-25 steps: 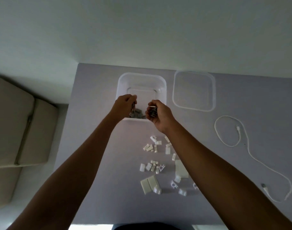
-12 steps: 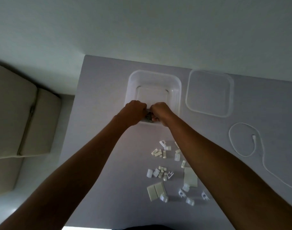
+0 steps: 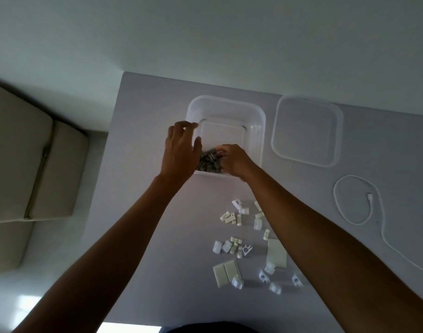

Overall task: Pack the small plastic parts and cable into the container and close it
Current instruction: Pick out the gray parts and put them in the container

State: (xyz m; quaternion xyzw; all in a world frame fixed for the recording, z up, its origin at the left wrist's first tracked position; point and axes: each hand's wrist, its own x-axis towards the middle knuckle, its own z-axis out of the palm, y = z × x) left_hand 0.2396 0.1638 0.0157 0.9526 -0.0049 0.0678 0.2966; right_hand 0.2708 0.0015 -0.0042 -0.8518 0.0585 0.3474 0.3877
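White plastic parts (image 3: pixel 250 246) lie scattered on the grey table (image 3: pixel 145 236) nearest the viewer, between the two forearms and partly under the right one: small clips, two flat pale tiles side by side, and a larger flat piece beside the right arm. To the right of that arm, well apart from both hands, the white cable (image 3: pixel 354 200) lies in a loose loop, one plug end resting inside the loop and its tail trailing off toward the near right edge of view.

Farther on, the clear container (image 3: pixel 226 109) stands open, with a heap of darker grey parts (image 3: pixel 209 161) piled against its near wall. The right hand (image 3: pixel 234 161) reaches over that near wall, its fingers curled among the grey heap; whether it has actually pinched a piece cannot be told. The left hand (image 3: pixel 181 150) hovers over the container's left wall with fingers spread and loose, holding nothing. Half a second earlier both hands were bunched together, knuckles nearly touching, at the near wall; now the left one has lifted away and opened, uncovering the grey pile.

Just beside the container on its right, the clear lid (image 3: pixel 306 131) lies flat on the table. A beige cushion (image 3: pixel 35 164) shows off the table's left side.
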